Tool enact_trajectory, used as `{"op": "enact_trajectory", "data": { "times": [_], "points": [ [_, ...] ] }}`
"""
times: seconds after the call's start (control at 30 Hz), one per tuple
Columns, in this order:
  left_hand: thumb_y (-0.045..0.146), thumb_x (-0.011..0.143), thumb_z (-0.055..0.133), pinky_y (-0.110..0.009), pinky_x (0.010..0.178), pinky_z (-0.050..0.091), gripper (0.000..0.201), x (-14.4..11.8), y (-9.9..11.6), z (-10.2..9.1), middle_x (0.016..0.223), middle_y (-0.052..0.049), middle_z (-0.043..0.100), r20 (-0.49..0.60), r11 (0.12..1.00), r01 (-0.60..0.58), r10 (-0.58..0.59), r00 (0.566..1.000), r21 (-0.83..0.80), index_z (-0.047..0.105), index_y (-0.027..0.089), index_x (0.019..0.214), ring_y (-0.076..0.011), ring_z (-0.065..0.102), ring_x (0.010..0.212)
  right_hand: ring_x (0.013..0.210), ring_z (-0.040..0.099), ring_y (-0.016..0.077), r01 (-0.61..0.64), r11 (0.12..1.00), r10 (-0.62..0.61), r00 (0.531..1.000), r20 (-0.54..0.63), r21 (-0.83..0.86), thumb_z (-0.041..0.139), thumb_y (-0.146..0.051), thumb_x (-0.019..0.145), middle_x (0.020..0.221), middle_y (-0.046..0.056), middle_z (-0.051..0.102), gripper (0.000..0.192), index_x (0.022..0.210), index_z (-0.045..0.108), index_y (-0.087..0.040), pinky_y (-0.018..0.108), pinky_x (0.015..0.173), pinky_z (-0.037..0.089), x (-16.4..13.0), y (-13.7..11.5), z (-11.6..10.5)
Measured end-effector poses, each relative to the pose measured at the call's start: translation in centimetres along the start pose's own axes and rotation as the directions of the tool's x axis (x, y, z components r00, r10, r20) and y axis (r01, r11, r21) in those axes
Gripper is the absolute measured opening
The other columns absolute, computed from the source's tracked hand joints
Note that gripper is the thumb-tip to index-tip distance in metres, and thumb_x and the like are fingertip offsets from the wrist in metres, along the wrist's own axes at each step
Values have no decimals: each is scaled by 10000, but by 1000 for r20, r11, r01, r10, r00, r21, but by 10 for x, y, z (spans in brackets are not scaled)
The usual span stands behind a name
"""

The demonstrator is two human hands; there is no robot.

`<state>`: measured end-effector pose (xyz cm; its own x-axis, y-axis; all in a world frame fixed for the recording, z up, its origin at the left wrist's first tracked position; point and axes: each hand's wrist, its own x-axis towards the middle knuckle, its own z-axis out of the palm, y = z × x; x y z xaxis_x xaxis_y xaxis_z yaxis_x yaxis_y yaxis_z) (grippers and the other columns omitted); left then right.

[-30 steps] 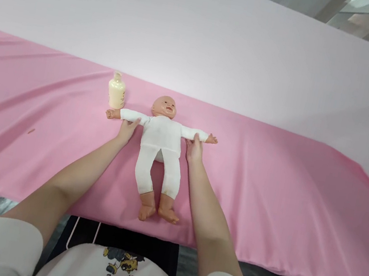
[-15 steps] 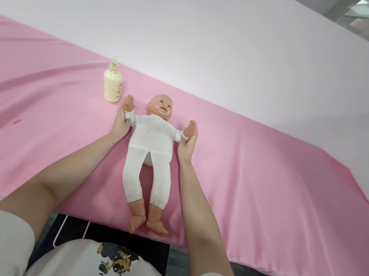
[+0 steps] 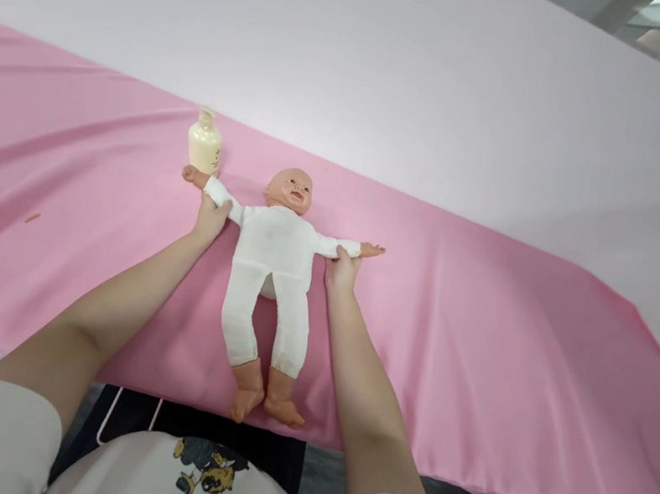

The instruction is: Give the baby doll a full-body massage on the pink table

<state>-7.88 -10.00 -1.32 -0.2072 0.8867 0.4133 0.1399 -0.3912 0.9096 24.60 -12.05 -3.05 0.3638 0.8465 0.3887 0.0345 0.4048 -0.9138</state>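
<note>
A baby doll (image 3: 276,250) in a white suit lies on its back, head away from me and bare feet toward me. Both its arms are stretched out sideways. My left hand (image 3: 212,218) is closed around the doll's arm at the left, near the sleeve's middle. Around the other sleeve my right hand (image 3: 343,268) is closed, with the thumb on top and the fingers mostly hidden beneath. A cream pump bottle (image 3: 204,146) stands upright just beyond the doll's left-side fist.
The pink cloth (image 3: 478,350) under the doll has loose folds and hangs at the table's front edge. A small brownish strip (image 3: 32,217) lies on it at the left. Behind rises a plain white surface (image 3: 363,57).
The doll's arms have gone from bent up beside its head to spread straight out sideways. My hands now grip the sleeves, with the doll's hands pointing outward.
</note>
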Motion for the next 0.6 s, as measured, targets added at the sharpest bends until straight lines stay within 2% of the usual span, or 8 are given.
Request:
{"op": "enact_trajectory", "data": {
  "times": [0.1, 0.17, 0.23, 0.33, 0.4, 0.47, 0.53, 0.6],
  "points": [
    [211, 863, 593, -494, 1234, 297, 797, -4, 6, 4, 1578, -194, 363, 162, 986, -105, 83, 983, 132, 196, 152, 1551, -311, 354, 1480, 1404, 458, 264, 156, 979, -129, 973, 191, -133, 551, -258, 829, 1538, 109, 435, 695, 1491, 340, -278, 558, 1177, 376, -8, -11, 5],
    [215, 869, 564, -558, 1208, 301, 699, -8, 9, 9, 1486, -190, 484, 368, 946, -248, 159, 916, 209, 322, 162, 1523, -336, 424, 1423, 1351, 504, 256, 257, 941, -162, 912, 378, -218, 532, -220, 837, 1404, 93, 582, 495, 1331, 547, -253, 526, 1220, 324, -14, -18, 12],
    [230, 884, 539, -581, 1189, 311, 632, -9, 10, 11, 1414, -175, 550, 436, 925, -304, 183, 881, 226, 389, 180, 1496, -341, 464, 1384, 1323, 524, 249, 262, 933, -147, 904, 402, -246, 520, -207, 843, 1351, 81, 621, 443, 1278, 588, -252, 518, 1219, 329, -16, -18, 17],
    [256, 905, 563, -521, 1208, 319, 685, -6, 9, 9, 1442, -175, 523, 266, 979, -125, 78, 961, 163, 288, 164, 1525, -309, 448, 1409, 1270, 569, 255, 52, 984, -24, 986, 167, -168, 525, -258, 861, 1379, 107, 588, 554, 1408, 440, -243, 551, 1136, 429, -11, -7, 15],
    [246, 902, 585, -475, 1224, 314, 763, -3, 8, 6, 1516, -187, 439, 86, 996, 45, -52, 995, 83, 184, 148, 1544, -290, 405, 1447, 1214, 613, 263, -93, 994, 95, 995, 28, -61, 472, -310, 902, 1385, 147, 566, 612, 1483, 299, -227, 533, 1040, 516, -5, 1, 10],
    [209, 885, 581, -450, 1246, 283, 865, -1, 6, 3, 1610, -199, 287, -28, 995, 97, -96, 995, 32, 58, 139, 1569, -281, 318, 1502, 1227, 614, 268, -127, 992, 126, 992, -26, -18, 406, -327, 932, 1428, 177, 520, 646, 1528, 180, -223, 502, 982, 557, -1, 3, 5],
    [179, 865, 567, -439, 1271, 226, 941, -1, 5, 3, 1658, -184, 177, 2, 998, 8, -8, 1000, 58, -35, 151, 1588, -270, 221, 1545, 1281, 580, 265, -71, 996, 71, 997, -17, -47, 440, -320, 917, 1474, 167, 483, 676, 1536, 180, -239, 497, 1015, 540, -2, -1, 4],
    [170, 859, 539, -467, 1272, 207, 874, -3, 4, 5, 1630, -175, 267, 183, 979, -148, 122, 976, 138, 73, 163, 1598, -281, 246, 1534, 1314, 547, 254, 39, 991, -29, 996, 81, -127, 512, -291, 877, 1468, 132, 507, 637, 1485, 328, -250, 512, 1111, 463, -7, -10, 6]
  ]
}}
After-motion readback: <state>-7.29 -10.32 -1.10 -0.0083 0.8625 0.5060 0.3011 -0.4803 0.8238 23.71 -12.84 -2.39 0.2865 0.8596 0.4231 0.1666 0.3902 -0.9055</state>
